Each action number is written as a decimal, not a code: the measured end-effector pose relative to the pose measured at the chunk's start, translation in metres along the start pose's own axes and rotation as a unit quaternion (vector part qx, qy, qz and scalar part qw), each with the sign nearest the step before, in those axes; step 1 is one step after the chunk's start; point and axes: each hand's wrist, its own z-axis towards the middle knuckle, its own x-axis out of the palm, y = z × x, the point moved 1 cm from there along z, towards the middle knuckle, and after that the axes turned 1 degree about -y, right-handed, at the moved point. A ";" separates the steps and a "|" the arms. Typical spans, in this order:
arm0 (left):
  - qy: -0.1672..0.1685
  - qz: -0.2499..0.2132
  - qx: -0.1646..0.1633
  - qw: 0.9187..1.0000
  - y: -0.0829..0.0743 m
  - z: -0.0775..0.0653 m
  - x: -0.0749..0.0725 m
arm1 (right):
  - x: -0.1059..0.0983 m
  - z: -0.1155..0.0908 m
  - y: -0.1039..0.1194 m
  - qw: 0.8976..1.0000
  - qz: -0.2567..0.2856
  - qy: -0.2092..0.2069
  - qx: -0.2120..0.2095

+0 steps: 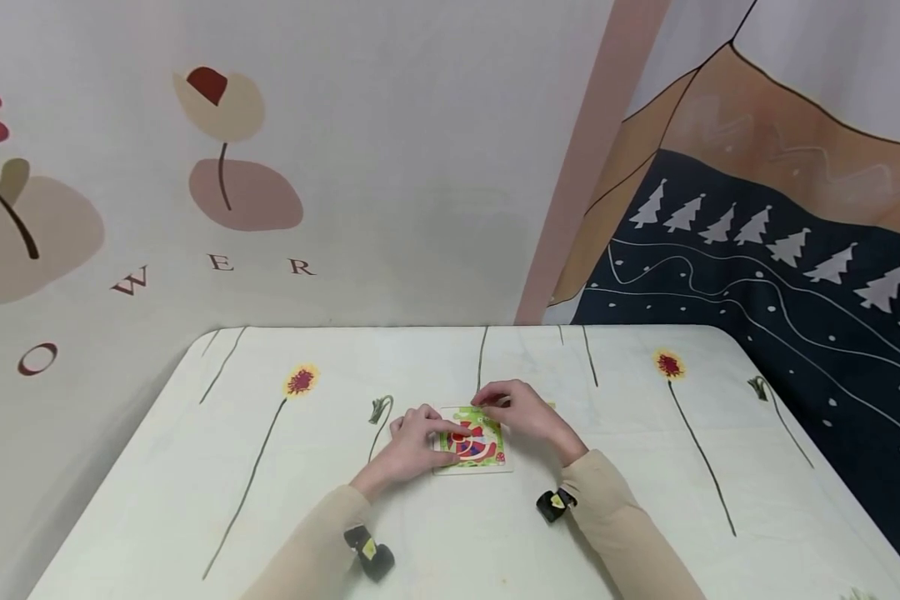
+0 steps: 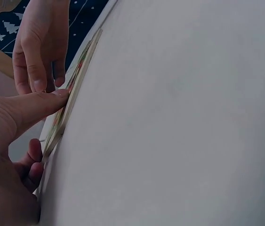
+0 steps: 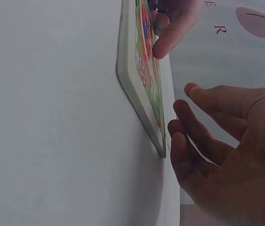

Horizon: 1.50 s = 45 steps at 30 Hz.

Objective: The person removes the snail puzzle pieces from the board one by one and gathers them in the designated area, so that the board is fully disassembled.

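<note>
A small square picture board [image 1: 474, 457] lies flat on the table, its pale border framing a bright green, red and blue picture. My left hand [image 1: 414, 443] is at the board's left side; its straight thumb and index finger rest on the picture. The left wrist view shows the left thumb [image 2: 43, 106] pressing the face, with other fingers low by the edge. At the far right corner is my right hand [image 1: 523, 412], fingers loosely bent. In the right wrist view, a gap shows between the right thumb [image 3: 217, 99] and fingers, with nothing visible in it.
A small yellow-green edge [image 1: 551, 405] peeks out behind the right hand. The white tablecloth [image 1: 330, 467] has printed flowers and stems. Behind the table hangs a printed curtain [image 1: 420, 167], with a dark tree-patterned cloth [image 1: 780, 275] at the right.
</note>
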 end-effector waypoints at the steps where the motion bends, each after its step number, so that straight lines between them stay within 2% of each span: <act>1: 0.000 0.000 -0.001 1.000 0.000 0.000 0.000 | 0.001 0.001 0.001 1.000 0.001 0.005 -0.001; 17: 0.007 -0.004 -0.001 1.000 -0.001 0.001 0.001 | 0.009 0.014 -0.001 0.997 -0.022 0.074 -0.014; 24: 0.006 0.001 0.001 1.000 0.000 0.001 0.001 | 0.012 0.015 0.001 0.997 -0.027 0.074 0.002; 33: 0.005 0.005 -0.001 1.000 0.000 0.001 0.001 | 0.015 0.017 0.000 0.997 -0.027 0.073 -0.012; 40: 0.005 0.009 0.001 1.000 -0.001 0.001 0.000 | 0.016 0.017 0.001 0.997 -0.022 0.077 -0.007; 45: 0.005 0.005 0.001 1.000 -0.002 0.001 -0.001 | 0.015 0.013 0.003 0.998 -0.010 0.066 -0.008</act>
